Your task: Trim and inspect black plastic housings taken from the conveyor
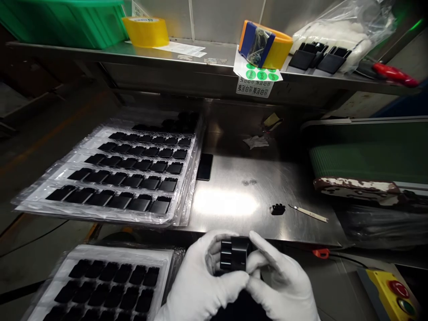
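Both my hands wear white gloves and meet at the bottom centre of the view. My left hand (200, 278) and my right hand (281, 281) together grip a small black plastic housing (234, 254), fingers pinched round its sides, just below the front edge of the steel table (234, 196). A clear tray (110, 209) full of similar black parts lies on the table to the left. A second tray (100, 256) of black parts sits lower, left of my left hand.
A small black piece (277, 208) and a thin blade-like tool (309, 214) lie on the table right of centre. A green conveyor belt (368, 156) runs at the right. The shelf above holds yellow tape rolls (147, 30), a green bin (63, 20) and more black parts (317, 55). A yellow button box (391, 292) is at bottom right.
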Tool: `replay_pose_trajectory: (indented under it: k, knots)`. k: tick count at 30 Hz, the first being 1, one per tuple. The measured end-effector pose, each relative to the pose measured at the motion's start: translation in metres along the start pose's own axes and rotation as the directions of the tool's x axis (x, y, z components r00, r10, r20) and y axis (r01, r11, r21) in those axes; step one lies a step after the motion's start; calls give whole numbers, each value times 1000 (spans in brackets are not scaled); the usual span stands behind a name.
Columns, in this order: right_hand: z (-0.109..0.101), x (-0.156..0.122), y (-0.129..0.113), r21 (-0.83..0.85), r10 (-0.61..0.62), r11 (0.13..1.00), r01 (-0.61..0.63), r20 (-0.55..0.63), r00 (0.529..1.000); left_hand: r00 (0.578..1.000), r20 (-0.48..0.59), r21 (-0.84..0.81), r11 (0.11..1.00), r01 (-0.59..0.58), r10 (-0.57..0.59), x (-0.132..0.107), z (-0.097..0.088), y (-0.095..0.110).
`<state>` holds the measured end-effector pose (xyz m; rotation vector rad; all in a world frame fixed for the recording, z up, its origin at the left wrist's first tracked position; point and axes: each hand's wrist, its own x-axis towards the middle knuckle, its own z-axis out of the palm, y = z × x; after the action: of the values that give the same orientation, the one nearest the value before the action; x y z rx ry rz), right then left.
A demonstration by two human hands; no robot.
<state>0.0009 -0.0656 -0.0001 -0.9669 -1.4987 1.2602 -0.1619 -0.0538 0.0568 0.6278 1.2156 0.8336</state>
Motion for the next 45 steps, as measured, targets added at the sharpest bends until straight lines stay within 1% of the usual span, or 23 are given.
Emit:
replay_pose_trajectory:
  k: [2, 3, 5, 6, 8, 10, 11, 12, 13, 14, 16, 18, 19, 21, 23, 25, 27, 33, 35, 39, 42, 44, 45]
  knots:
    - [0, 0, -4, 165, 152, 976, -145, -29, 988, 1000, 23, -30, 999, -12, 13, 0, 1, 2]
    - [0, 1, -7, 233, 253, 943, -237, -44, 966, 999, 33, -36, 999, -16, 17, 1, 0, 2]
    - [-1, 4, -13, 350, 447, 845, -404, -49, 893, 998, 58, -26, 999, -34, 36, 3, -3, 1]
    - [-1, 7, -16, 408, 509, 790, -458, -20, 861, 995, 69, 7, 997, -75, 75, 4, -5, -1]
    - [-1, 12, -21, 500, 563, 698, -513, 61, 824, 965, 100, 148, 955, -256, 243, 8, -11, -7]
    - [1, 18, -24, 528, 616, 640, -559, 83, 783, 893, 129, 323, 834, -448, 430, 12, -16, -15]
    - [2, 20, -24, 512, 646, 635, -578, 58, 761, 873, 129, 386, 787, -481, 470, 13, -18, -18]
    - [4, 21, -25, 474, 675, 647, -597, 9, 738, 883, 112, 418, 785, -458, 455, 14, -19, -20]
    - [6, 21, -25, 414, 682, 681, -604, -59, 729, 916, 91, 406, 826, -392, 391, 15, -19, -22]
    - [7, 20, -24, 333, 654, 736, -590, -125, 746, 954, 79, 350, 888, -299, 290, 15, -19, -22]
    - [8, 17, -22, 139, 515, 857, -496, -197, 834, 990, 91, 163, 979, -119, 105, 16, -17, -20]
    - [7, 13, -18, -18, 321, 945, -326, -131, 938, 994, 98, -51, 998, -33, 38, 19, -15, -17]
    - [5, 11, -17, -65, 214, 974, -219, -76, 974, 992, 119, -164, 986, -13, 33, 22, -15, -18]
    - [1, 10, -15, -164, 31, 986, -36, -32, 999, 968, 249, -378, 923, 71, 27, 27, -14, -24]
    - [-1, 11, -14, -271, -72, 961, 56, -49, 996, 893, 448, -557, 793, 245, 38, 32, -13, -36]
    - [-1, 14, -14, -292, -48, 956, 39, -24, 999, 832, 554, -642, 656, 397, 39, 34, -11, -49]
    - [1, 15, -15, -223, 23, 975, -16, 30, 999, 812, 583, -674, 570, 470, 20, 33, -7, -59]
    - [3, 13, -15, -68, 95, 993, -93, 31, 995, 806, 590, -707, 503, 497, 34, 27, 0, -63]
    - [1, 10, -14, -53, 102, 994, -100, 37, 994, 798, 601, -702, 496, 510, 30, 27, 0, -62]
    - [1, 9, -13, -19, 104, 994, -104, 24, 994, 807, 590, -706, 494, 508, 13, 27, 0, -65]
    - [0, 12, -13, -3, 111, 994, -111, 15, 994, 809, 587, -666, 559, 494, -15, 30, -2, -66]
    - [-1, 12, -10, -27, 104, 994, -102, 48, 993, 800, 599, -623, 614, 485, -24, 31, -5, -64]
    - [-2, 10, -6, -54, 116, 992, -112, 77, 990, 807, 590, -592, 660, 463, -37, 31, -7, -64]
